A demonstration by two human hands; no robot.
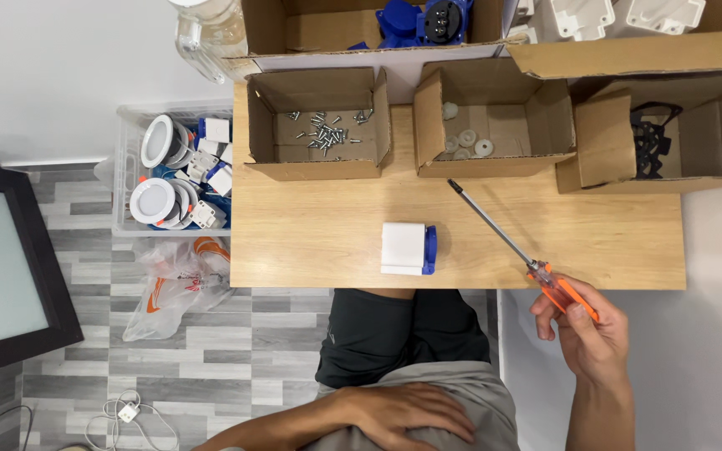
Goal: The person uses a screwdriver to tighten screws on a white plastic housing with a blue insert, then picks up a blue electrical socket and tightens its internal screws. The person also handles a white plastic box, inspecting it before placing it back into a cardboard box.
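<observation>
At the lower right edge of the wooden table [311,242], the right hand [588,334] is closed around the orange handle of a screwdriver [518,250], thumb on top. The screwdriver's metal shaft runs up and to the left across the table surface; its dark tip lies just in front of the middle cardboard box. The left hand [403,413] rests flat on the lap, fingers loosely spread, holding nothing.

Left of the screwdriver shaft and apart from it, a white and blue socket housing [407,248] sits near the front edge of the table.

Along the far edge stand three open cardboard boxes:
- the left box [315,163] holds loose screws [327,129];
- the middle box [428,117] holds white round washers [465,142];
- the right box [603,142] holds black gaskets [649,138].

On the floor to the left of the table, a clear plastic bin [127,167] holds white round lamp fittings [154,200], with a crumpled plastic bag [173,284] just in front of it.
</observation>
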